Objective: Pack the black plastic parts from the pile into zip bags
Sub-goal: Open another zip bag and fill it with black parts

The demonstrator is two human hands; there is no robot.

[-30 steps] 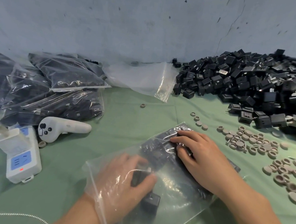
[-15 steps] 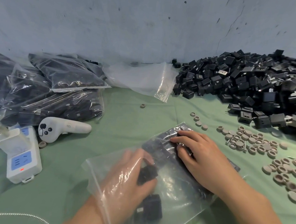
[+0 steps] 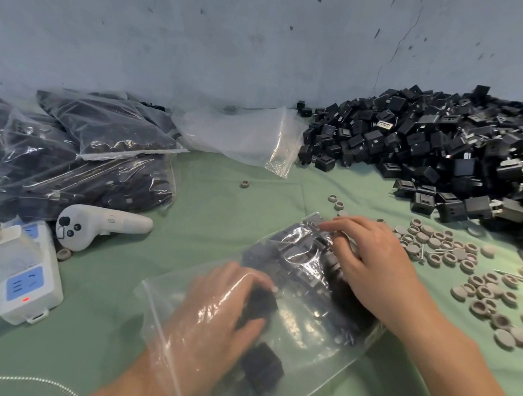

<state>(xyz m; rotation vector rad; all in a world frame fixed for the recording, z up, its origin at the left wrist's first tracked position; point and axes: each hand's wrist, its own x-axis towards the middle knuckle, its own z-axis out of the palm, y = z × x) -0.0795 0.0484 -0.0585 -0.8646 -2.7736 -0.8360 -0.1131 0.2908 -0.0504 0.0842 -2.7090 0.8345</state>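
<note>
Several black plastic parts (image 3: 299,259) already inside clear zip bag (image 3: 313,340), flat on green cloth (image 3: 214,212). Left hand (image 3: 210,314) in through bag mouth, fingers curled round one black part (image 3: 258,303). Right hand (image 3: 371,272) on top from outside, fingers loosely spread, pressing parts through film. Pile (image 3: 434,150) beyond right hand; grey round caps (image 3: 485,283) to its right. Filled bags (image 3: 81,164), white controller (image 3: 101,225), power strip (image 3: 28,284) left of left hand.

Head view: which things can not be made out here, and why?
- Black part in the left hand: head view, blurred behind bag film.
- Zip bag contents: head view, hidden by glare and the right hand.
- Pile: head view, cut off by the right edge.
</note>
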